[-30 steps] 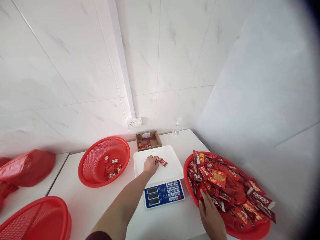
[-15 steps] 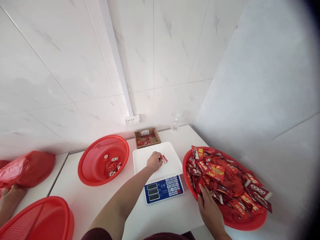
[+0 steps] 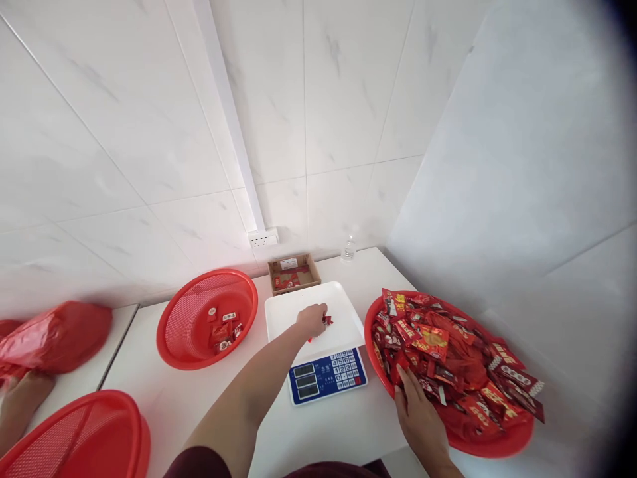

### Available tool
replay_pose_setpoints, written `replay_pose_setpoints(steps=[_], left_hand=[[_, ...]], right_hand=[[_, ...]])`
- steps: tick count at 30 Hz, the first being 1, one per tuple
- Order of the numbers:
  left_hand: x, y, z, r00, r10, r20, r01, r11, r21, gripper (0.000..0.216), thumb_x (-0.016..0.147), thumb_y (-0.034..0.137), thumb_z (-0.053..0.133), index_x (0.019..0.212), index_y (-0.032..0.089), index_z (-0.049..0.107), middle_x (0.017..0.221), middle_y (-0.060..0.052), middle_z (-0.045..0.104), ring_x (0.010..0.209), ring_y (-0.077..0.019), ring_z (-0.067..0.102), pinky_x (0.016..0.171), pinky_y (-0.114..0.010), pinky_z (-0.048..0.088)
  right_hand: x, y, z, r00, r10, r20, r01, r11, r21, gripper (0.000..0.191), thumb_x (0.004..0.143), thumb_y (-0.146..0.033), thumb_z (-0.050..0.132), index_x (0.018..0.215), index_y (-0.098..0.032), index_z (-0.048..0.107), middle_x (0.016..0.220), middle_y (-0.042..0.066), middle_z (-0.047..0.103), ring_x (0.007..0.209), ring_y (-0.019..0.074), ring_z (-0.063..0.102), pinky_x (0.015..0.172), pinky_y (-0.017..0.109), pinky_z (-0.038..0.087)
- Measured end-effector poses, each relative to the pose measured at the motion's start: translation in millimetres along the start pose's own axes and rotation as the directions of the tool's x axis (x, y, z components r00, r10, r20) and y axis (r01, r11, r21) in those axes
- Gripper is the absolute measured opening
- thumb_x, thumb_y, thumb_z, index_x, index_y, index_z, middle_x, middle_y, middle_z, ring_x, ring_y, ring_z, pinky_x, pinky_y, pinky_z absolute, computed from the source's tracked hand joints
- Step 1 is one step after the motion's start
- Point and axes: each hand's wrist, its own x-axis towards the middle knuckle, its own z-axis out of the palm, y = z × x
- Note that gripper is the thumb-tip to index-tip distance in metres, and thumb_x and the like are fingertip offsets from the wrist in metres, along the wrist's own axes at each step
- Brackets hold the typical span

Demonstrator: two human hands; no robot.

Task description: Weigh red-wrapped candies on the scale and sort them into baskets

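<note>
My left hand (image 3: 311, 320) reaches over the white pan of a weighing scale (image 3: 288, 312) and closes its fingers on small red snack packets (image 3: 327, 320) lying there. My right hand (image 3: 417, 415) rests with fingers spread on the near rim of a red basket (image 3: 497, 443) heaped with red snack packets (image 3: 448, 362). It holds nothing that I can see. The scale's blue keypad (image 3: 326, 375) faces me.
A red mesh basket (image 3: 172, 332) with a few packets stands left of the scale. A small cardboard box (image 3: 293, 273) and a clear bottle (image 3: 349, 249) sit by the wall. Another red basket (image 3: 84, 438), a red bag (image 3: 54, 335) and another person's hand (image 3: 20, 405) are at far left.
My left hand has moved right across the scale pan and closed over the red packets. The right hand has stayed on the basket rim. Another person's hand came into view at far left.
</note>
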Motion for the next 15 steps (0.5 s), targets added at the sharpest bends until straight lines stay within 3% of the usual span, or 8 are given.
replay_pose_setpoints(steps=[4,8,12,15], left_hand=[[-19.3,-25.1,-1.7,0.999,-0.029,-0.015,0.028,0.998,-0.054,0.042,0.071,0.026,0.059,0.112,0.025,0.051,0.106,-0.003,0.063,0.092,-0.0192,0.060,0.070,-0.027,0.047],[-45.6,-45.8,3.6,0.999,-0.031,0.022,0.033,0.997,-0.069,0.034,0.063,0.024,0.065,0.096,0.022,0.061,0.106,-0.004,0.062,0.087,-0.0186,0.061,0.070,-0.025,0.047],[-60.8,-46.7,14.2,1.000,-0.013,0.020,0.015,0.997,-0.077,0.032,0.060,0.017,0.064,0.092,0.023,0.063,0.125,-0.004,0.052,0.093,-0.0186,0.059,0.073,-0.026,0.046],[-63.7,-39.8,20.4,1.000,-0.009,-0.019,0.007,0.996,-0.088,0.028,0.064,0.014,0.060,0.090,0.024,0.062,0.111,-0.004,0.059,0.101,-0.0220,0.056,0.078,-0.029,0.045]], right_hand=[[0.4,-0.4,-0.7,0.999,0.014,0.033,-0.013,1.000,-0.024,0.053,0.087,-0.039,0.024,0.130,-0.016,0.044,0.134,0.013,0.048,0.114,0.0248,0.053,0.083,0.038,0.050],[0.4,0.2,-0.3,1.000,-0.004,0.029,0.005,1.000,-0.031,0.053,0.087,-0.039,0.025,0.130,-0.016,0.044,0.134,0.013,0.047,0.115,0.0247,0.053,0.081,0.037,0.051],[0.5,-0.3,-0.3,1.000,-0.011,0.028,0.013,0.999,-0.051,0.053,0.087,-0.038,0.024,0.131,-0.016,0.044,0.134,0.012,0.048,0.114,0.0249,0.053,0.081,0.037,0.051],[0.7,-2.7,-1.7,1.000,0.002,0.031,0.000,0.997,-0.075,0.053,0.087,-0.038,0.024,0.130,-0.017,0.045,0.134,0.012,0.048,0.110,0.0248,0.056,0.077,0.036,0.052]])
